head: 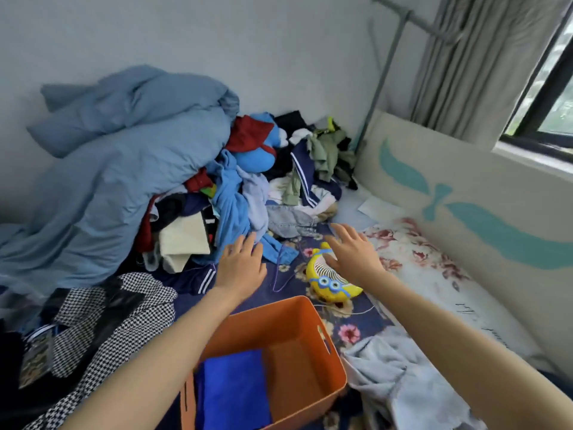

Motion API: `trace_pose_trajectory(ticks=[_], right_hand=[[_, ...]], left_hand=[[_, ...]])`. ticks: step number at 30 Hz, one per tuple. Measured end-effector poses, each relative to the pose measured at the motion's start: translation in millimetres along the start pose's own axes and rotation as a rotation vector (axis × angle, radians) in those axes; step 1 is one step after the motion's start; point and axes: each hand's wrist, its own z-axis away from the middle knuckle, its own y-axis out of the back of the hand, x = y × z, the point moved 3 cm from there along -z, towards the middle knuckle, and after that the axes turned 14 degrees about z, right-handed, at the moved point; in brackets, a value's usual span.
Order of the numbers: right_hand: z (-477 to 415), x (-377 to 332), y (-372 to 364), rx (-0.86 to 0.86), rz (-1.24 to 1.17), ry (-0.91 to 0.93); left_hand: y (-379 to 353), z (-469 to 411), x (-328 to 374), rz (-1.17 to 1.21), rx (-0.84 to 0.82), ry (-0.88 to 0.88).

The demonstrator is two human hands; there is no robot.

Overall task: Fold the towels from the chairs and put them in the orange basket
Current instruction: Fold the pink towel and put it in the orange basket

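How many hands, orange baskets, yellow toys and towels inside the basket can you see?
Hands: 2, left hand and right hand
Orange basket: 1
Yellow toy: 1
Blue towel in the basket: 1
Total: 5

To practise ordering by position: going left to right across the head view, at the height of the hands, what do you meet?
Blue duvet → cream cloth → left hand → right hand → pink floral sheet → pale board with the teal pattern.
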Motion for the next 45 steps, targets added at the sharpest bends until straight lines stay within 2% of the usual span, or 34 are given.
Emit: trace_pose_trajectory(ticks=[3, 8, 15, 20, 25, 28, 31, 35, 38, 43, 45], right_hand=[[-3, 25, 29, 0.066, 0.08, -0.017], [-7, 47, 59, 0.231, 0.148, 0.003], [-16, 52, 68, 0.354, 0.162, 0.073], [-37, 17, 66, 0.469, 0.069, 0.177], [-47, -63, 66, 0.604, -0.132, 0.426], [-32, -134, 82, 0.646, -0.268, 0.639], [-4, -206, 108, 0.742, -0.365, 0.831], [72, -296, 162, 0.797, -0.515, 1.081], [138, -350, 214, 0.852, -0.604, 1.239], [255, -396, 298, 0.933, -0.772, 1.435], [294, -404, 321, 0.966, -0.846, 1.49]], left_hand=[[33, -12, 9, -0.016, 0.118, -0.115], [69, -17, 11, -0.05, 0.245, -0.165], [83, -9, 8, -0.088, 0.264, -0.078], [94, 25, -13, -0.149, 0.318, 0.077], [100, 114, -42, -0.187, 0.314, 0.42], [105, 206, -44, -0.24, 0.351, 0.681], [114, 312, -33, -0.348, 0.32, 0.935], [130, 472, 22, -0.414, 0.348, 1.314], [148, 573, 88, -0.504, 0.453, 1.566], [159, 691, 188, -0.66, 0.503, 1.826], [159, 721, 215, -0.667, 0.51, 1.878]])
